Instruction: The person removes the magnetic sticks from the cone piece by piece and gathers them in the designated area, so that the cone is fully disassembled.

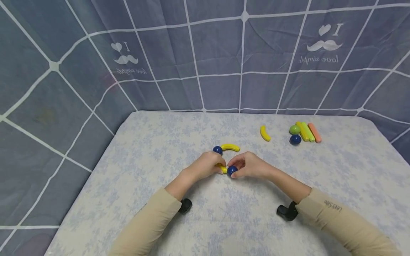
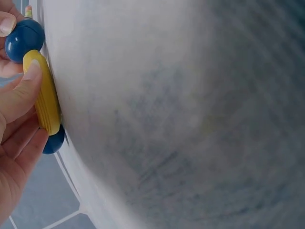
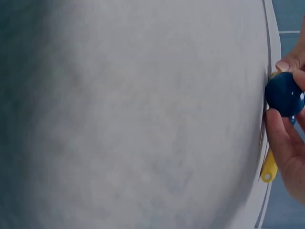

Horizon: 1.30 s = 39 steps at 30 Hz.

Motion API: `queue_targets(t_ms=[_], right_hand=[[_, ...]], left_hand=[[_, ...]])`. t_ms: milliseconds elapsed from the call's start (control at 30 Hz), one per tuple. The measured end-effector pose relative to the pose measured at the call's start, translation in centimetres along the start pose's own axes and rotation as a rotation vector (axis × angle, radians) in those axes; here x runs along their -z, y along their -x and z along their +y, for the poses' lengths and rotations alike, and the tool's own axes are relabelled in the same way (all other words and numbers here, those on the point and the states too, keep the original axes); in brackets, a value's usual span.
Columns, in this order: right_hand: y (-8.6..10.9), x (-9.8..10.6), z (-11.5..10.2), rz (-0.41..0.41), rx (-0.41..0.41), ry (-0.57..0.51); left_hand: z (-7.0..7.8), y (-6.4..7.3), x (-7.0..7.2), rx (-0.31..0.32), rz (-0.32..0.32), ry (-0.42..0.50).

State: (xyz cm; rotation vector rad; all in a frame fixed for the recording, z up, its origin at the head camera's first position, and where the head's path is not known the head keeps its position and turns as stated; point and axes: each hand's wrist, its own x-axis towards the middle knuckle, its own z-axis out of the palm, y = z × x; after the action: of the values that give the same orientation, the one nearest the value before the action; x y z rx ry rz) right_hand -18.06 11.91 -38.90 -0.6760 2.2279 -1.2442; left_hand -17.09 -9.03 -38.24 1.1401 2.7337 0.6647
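My left hand (image 1: pixel 205 165) pinches a yellow toy banana (image 2: pixel 46 98) low over the table, its thumb lying along the side. My right hand (image 1: pixel 253 165) holds a shiny dark blue ball (image 3: pixel 284 94) between thumb and fingers. In the left wrist view one end of the banana meets this ball. Just beyond the left hand sits a second blue ball (image 1: pixel 217 149), with another yellow toy banana (image 1: pixel 230 147) lying against its right side. The left fingers hide part of the gripped banana in the head view.
Farther back lies a single toy banana (image 1: pixel 264 133). To its right are a green ball (image 1: pixel 294 129), a dark blue ball (image 1: pixel 295 139), and yellow, lime (image 1: pixel 308 132) and orange sticks (image 1: pixel 315 133) side by side. A grey curtain (image 1: pixel 221 57) hangs behind the cloth-covered table (image 1: pixel 153 135).
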Motion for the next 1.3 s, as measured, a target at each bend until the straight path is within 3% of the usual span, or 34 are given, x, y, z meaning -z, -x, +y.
queue_targets(t_ms=[233, 467, 733, 900, 1000, 1067, 1300], right_hand=[[0.6, 0.9, -0.1, -0.072, 0.099, -0.008], [1.6, 2.8, -0.5, 0.022, 0.078, 0.034], [2.8, 4.8, 0.2, 0.120, 0.018, 0.074], [3.5, 5.7, 0.9, 0.158, 0.010, 0.092], [3.8, 6.4, 1.2, 0.189, -0.009, 0.103], [4.1, 6.8, 1.3, 0.211, -0.027, 0.106], [5.5, 8.3, 1.4, 0.281, -0.071, 0.085]], left_hand=[[0.1, -0.2, 0.2, 0.018, -0.001, -0.028], [0.2, -0.3, 0.2, 0.044, -0.028, -0.010], [-0.6, 0.0, 0.4, 0.030, 0.016, 0.088], [-0.9, 0.0, 0.9, 0.055, 0.120, 0.169], [-1.4, -0.2, 1.1, 0.104, 0.209, 0.203], [-1.8, -0.4, 1.2, 0.136, 0.229, 0.221], [-2.8, -1.1, 1.3, 0.245, 0.135, 0.342]])
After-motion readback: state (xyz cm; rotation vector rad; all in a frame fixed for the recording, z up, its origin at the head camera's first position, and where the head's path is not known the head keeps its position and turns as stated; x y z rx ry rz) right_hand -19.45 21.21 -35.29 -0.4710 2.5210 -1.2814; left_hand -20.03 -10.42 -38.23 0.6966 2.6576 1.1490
